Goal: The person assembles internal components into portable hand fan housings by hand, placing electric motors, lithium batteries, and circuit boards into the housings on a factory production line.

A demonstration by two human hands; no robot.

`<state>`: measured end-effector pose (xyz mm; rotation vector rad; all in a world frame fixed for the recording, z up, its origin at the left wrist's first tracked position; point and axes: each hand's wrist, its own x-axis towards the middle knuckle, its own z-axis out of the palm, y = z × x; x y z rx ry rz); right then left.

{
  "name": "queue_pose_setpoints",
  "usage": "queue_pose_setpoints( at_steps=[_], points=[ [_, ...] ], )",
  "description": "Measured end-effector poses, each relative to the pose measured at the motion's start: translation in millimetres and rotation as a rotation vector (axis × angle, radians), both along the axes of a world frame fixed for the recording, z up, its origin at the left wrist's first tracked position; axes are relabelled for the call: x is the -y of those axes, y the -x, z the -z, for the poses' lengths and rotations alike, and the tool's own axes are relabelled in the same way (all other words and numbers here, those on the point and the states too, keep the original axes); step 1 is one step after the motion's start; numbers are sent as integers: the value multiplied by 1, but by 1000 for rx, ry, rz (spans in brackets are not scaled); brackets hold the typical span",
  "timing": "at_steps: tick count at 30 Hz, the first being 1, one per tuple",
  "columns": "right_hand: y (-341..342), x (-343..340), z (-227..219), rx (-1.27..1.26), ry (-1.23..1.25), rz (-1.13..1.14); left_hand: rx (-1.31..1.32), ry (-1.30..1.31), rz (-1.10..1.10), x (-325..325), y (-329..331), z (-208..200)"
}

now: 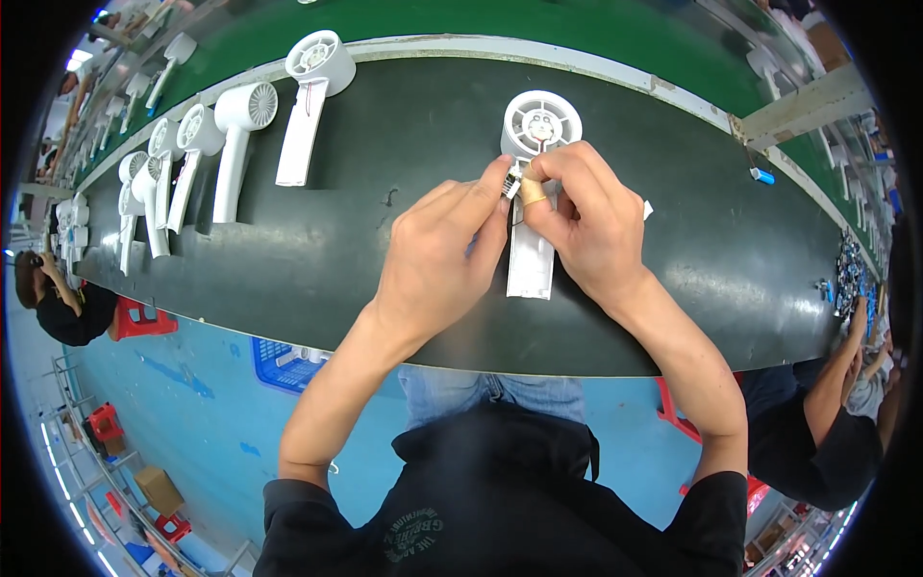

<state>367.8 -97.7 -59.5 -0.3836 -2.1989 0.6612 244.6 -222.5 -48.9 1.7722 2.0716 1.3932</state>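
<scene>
Handwork on a small fan, seen from above. The white fan (541, 123) lies on the dark table (423, 135) directly in front of the person, its round head pointing away and its handle (530, 269) running back toward the body, partly hidden beneath the fingers. The left hand (437, 245) pinches a small part (511, 183) between thumb and forefinger, just below the fan's head and above the handle. The right hand (591, 216) meets it from the other side with thumb and forefinger drawn together; whether these tips grip the part itself or a wire is too small to tell. A yellowish cover (534, 195) shows on one of the right hand's digits. A thin dark wire (513, 216) hangs near the left fingertips.

Good practice, as judged from this posture: the left pinch should stay firm but light, on the edges of the part, so that nothing delicate is pressed. The right fingertips should make short, controlled movements, without tugging at the wire. Both wrists are best kept low and steady, and the wire clear of the fingertips, where it could be trapped or kinked.

At upper left, another fan (305, 144) lies apart from the row of white fans (231, 159) along the table.
</scene>
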Motion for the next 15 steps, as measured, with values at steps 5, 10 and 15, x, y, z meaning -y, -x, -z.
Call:
queue_pose_setpoints(
  at_steps=[5, 10, 15],
  points=[
    [-2, -5, 0, -3, 4, -60, -47, 12, 36, 1, 5, 3],
    [1, -15, 4, -41, -57, -158, -41, -11, 98, 0, 7, 3],
    [0, -16, 0, -29, -139, -170, -21, 23, 170, 2, 14, 0]
  ],
)
